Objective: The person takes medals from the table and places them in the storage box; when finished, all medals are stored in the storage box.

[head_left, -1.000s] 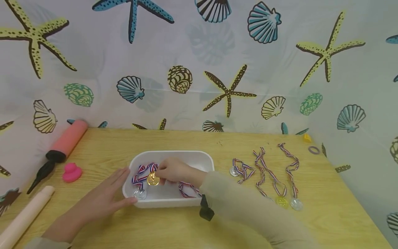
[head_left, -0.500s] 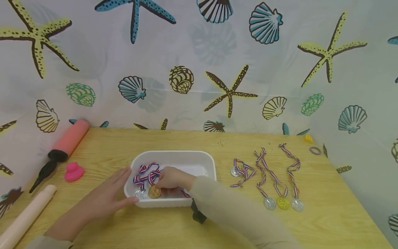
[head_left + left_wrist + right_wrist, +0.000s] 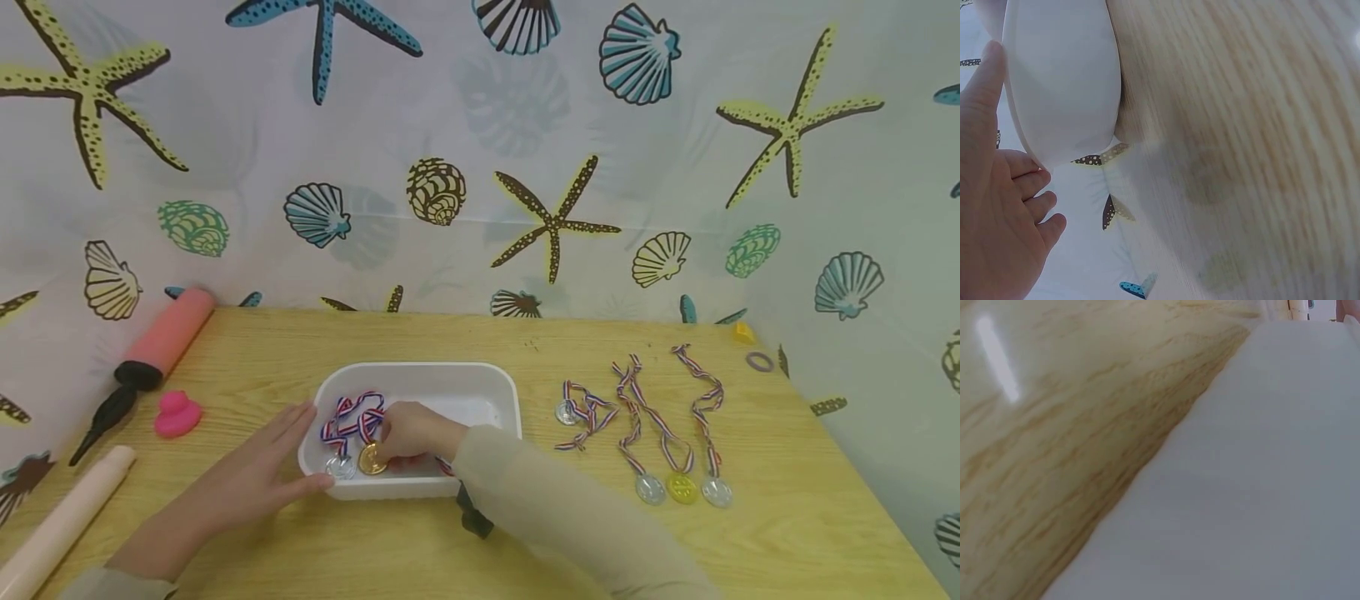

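In the head view, a white tray (image 3: 420,375) holds medals on striped ribbons. My right hand (image 3: 414,432) reaches into it, thumb and fingers pinching the right edge of a gold medal (image 3: 371,459). A silver medal (image 3: 341,467) lies just left of that one. Their red, white and blue ribbons (image 3: 352,425) are bunched behind them, and the right hand partly hides more ribbon at the tray's front. With fingers extended, my left hand (image 3: 251,471) touches the tray's left end, its thumb at the front rim. The right wrist view shows mostly the tray's outer wall (image 3: 1222,487).
Right of the tray lie several ribboned medals, among them a yellow-gold medal (image 3: 682,488) and a silver medal (image 3: 717,492). A purple ring (image 3: 759,362) and yellow piece (image 3: 742,332) sit at back right. At left are a pink pump (image 3: 168,333), pink duck (image 3: 177,414) and pale roller (image 3: 67,521).
My right hand has moved the gold medal toward the tray's front, beside the silver one, and the ribbon has shifted with it. My left hand has stayed at the tray's left end.
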